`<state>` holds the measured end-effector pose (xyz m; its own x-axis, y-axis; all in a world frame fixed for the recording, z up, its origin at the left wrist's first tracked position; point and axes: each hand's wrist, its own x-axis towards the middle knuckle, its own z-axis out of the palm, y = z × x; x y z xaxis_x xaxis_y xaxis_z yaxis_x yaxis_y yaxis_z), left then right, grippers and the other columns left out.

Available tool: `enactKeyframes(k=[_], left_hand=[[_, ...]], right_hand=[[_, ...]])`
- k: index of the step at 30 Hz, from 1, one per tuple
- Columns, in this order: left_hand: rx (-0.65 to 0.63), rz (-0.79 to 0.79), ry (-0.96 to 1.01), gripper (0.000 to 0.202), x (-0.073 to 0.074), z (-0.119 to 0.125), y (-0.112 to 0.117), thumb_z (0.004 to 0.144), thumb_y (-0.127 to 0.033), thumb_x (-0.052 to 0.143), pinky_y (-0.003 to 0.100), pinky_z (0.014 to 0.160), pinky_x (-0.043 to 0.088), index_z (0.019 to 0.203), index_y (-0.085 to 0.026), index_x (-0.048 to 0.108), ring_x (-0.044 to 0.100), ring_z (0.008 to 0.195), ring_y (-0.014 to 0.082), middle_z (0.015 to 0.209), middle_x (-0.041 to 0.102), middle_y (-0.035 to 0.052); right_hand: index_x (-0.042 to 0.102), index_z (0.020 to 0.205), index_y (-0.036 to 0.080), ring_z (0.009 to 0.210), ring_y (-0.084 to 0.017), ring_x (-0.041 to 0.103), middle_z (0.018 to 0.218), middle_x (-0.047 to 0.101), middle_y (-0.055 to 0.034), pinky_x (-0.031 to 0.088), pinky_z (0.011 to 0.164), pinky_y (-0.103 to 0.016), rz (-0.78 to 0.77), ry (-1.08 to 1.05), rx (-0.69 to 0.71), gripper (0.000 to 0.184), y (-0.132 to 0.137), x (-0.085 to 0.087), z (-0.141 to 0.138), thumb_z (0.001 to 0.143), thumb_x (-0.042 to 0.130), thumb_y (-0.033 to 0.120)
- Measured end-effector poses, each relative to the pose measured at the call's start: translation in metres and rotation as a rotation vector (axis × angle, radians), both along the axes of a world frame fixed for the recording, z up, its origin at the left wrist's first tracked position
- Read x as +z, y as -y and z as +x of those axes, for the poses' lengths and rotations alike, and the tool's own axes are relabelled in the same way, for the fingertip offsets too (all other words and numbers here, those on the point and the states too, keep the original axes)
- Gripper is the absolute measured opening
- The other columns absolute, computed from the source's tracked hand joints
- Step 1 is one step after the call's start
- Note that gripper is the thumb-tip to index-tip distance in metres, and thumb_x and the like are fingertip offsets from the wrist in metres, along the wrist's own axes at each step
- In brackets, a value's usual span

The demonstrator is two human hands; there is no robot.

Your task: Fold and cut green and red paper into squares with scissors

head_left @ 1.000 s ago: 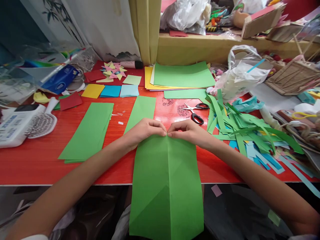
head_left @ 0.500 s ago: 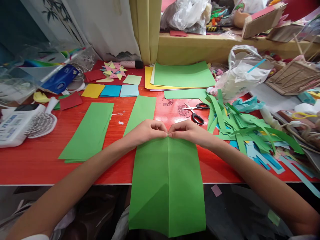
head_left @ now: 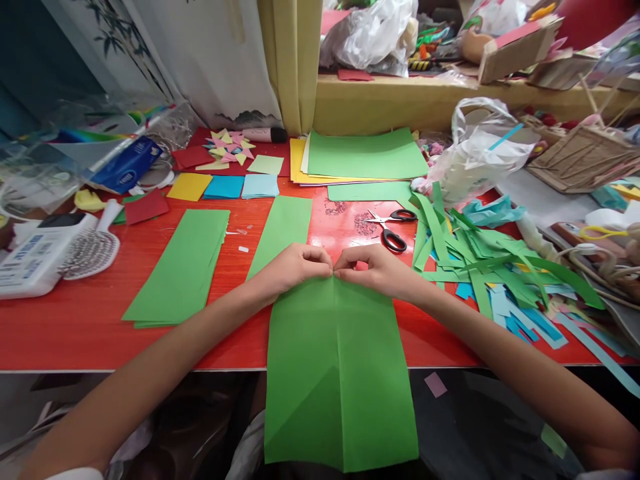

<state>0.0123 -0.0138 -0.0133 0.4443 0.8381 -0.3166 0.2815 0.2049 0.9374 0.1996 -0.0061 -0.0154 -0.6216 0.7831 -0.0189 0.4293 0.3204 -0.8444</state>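
Observation:
A long green paper sheet [head_left: 340,360] with a lengthwise crease lies across the front edge of the red table [head_left: 75,333] and hangs over it toward me. My left hand [head_left: 293,267] and my right hand [head_left: 373,267] meet at the middle of its far edge, each pinching the paper with curled fingers, fingertips almost touching at the crease. Just behind my hands a narrower green strip [head_left: 283,227] lies flat.
Black-handled scissors [head_left: 393,227] lie behind my right hand. A heap of green and blue paper strips [head_left: 490,267] fills the right side. Green sheets [head_left: 183,263] lie left, a paper stack [head_left: 365,157] at the back, a hairbrush [head_left: 93,247] and white device [head_left: 30,257] far left.
My hands stay pinched at the sheet's far edge. The sheet's hanging near end has shifted slightly and the view has tipped a little; nothing else moved.

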Motion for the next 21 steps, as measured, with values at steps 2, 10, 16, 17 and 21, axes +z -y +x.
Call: enactKeyframes(k=[2,10,16,17,21], left_hand=[[0.012,-0.025,0.000,0.009,0.0004,0.0004,0.0006,0.066,-0.024,0.058,0.021,0.052,0.035,0.068,-0.015,0.059,0.045,0.056,0.0083,0.062,0.050,-0.0039],[0.034,-0.034,-0.005,0.009,-0.0026,0.0014,-0.0001,0.066,-0.023,0.058,0.020,0.052,0.034,0.066,-0.015,0.061,0.044,0.057,0.0079,0.061,0.049,-0.0040],[0.062,-0.052,0.018,0.008,-0.0028,0.0005,0.0007,0.065,-0.022,0.059,0.020,0.052,0.035,0.066,-0.015,0.061,0.045,0.056,0.0080,0.060,0.051,-0.0043],[0.071,-0.053,0.014,0.008,-0.0025,0.0001,0.0005,0.065,-0.023,0.060,0.020,0.052,0.036,0.066,-0.015,0.062,0.046,0.056,0.0082,0.060,0.052,-0.0042],[0.026,0.106,-0.112,0.014,-0.0010,-0.0025,-0.0027,0.070,-0.029,0.059,0.022,0.060,0.040,0.072,-0.016,0.065,0.054,0.065,0.0114,0.069,0.061,-0.0022]], right_hand=[[0.060,0.073,0.016,0.067,-0.012,0.050,0.071,0.059,-0.0009,0.039,0.063,-0.026,0.039,0.007,0.014,0.012,0.0008,0.0004,-0.0001,0.078,0.052,0.022],[0.062,0.075,0.015,0.064,-0.011,0.049,0.070,0.060,-0.0012,0.038,0.061,-0.024,0.187,0.052,0.082,0.013,0.0012,-0.0011,0.0010,0.081,0.051,0.018],[0.064,0.080,0.015,0.066,-0.012,0.051,0.073,0.061,-0.0022,0.039,0.063,-0.025,0.276,0.065,0.110,0.014,-0.0007,-0.0009,0.0022,0.083,0.051,0.019],[0.064,0.081,0.015,0.067,-0.012,0.052,0.075,0.063,-0.0026,0.039,0.064,-0.025,0.261,0.071,0.111,0.015,-0.0013,-0.0005,0.0027,0.084,0.051,0.021],[0.065,0.088,0.016,0.073,-0.013,0.055,0.083,0.065,-0.0038,0.041,0.065,-0.026,0.115,0.098,0.085,0.021,-0.0066,-0.0006,0.0067,0.086,0.050,0.031]])
